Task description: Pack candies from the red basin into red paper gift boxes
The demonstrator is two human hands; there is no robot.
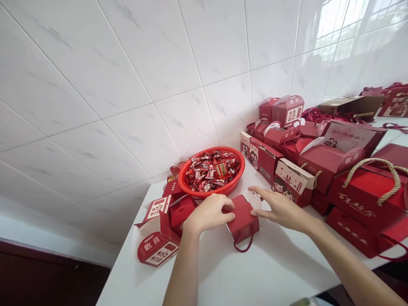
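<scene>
Just on the near side of the red basket (237, 181), the small box (243, 215) looks like light, easily creased card, best held by its sides, where the left hand (208, 212) pinches it while the right hand (276, 205), fingers spread, touches it by thumb.

Indoor room, exact kind unclear, glossy white wall tiles (178, 80), window reflection (331, 23), white table (242, 276)

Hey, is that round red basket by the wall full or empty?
Full, or close to it: small wrapped packets spread across the basket, hiding its bottom.
</scene>
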